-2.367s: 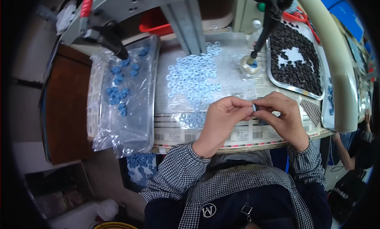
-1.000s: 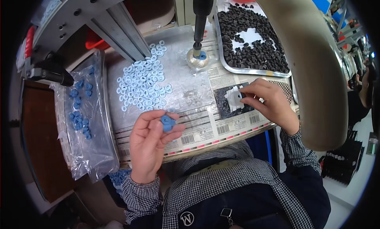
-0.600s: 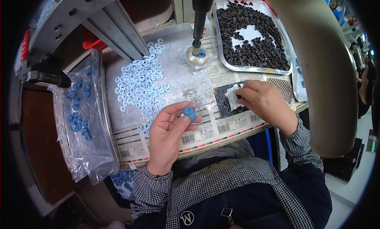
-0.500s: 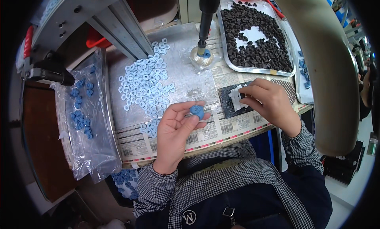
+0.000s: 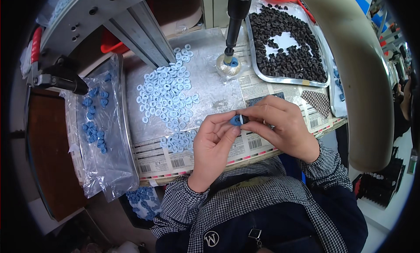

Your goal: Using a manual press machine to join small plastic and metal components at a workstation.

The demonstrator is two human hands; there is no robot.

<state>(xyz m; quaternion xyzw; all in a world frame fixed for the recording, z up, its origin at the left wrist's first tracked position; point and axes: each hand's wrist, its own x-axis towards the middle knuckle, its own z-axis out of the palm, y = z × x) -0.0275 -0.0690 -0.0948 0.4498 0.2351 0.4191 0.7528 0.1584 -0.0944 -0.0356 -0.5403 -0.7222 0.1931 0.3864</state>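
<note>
My left hand (image 5: 214, 143) pinches a small round blue part (image 5: 235, 121) between thumb and fingers, above the front of the bench. Closed beside it, my right hand (image 5: 282, 126) has thumb and fingertips on a small black piece (image 5: 245, 119), which meets the blue part. A pale edge shows where the two pieces join. Behind my right hand lies a dark flat pad (image 5: 267, 97), partly hidden. Farther back, another blue part (image 5: 234, 61) rests on a round metal fixture (image 5: 225, 70) under a black vertical tool (image 5: 238, 12).
Pale blue rings (image 5: 164, 93) lie heaped on a metal sheet (image 5: 212, 89). A tray (image 5: 291, 81) of black pieces stands back right, with a checked cloth (image 5: 316, 103) nearer. Bagged blue parts (image 5: 92, 132) sit left. A large curved beige machine arm (image 5: 372, 100) stands at right.
My right hand has moved left from the dark pad, bringing the black piece against the blue part. My left hand has shifted slightly right, and the blue part is turned sideways.
</note>
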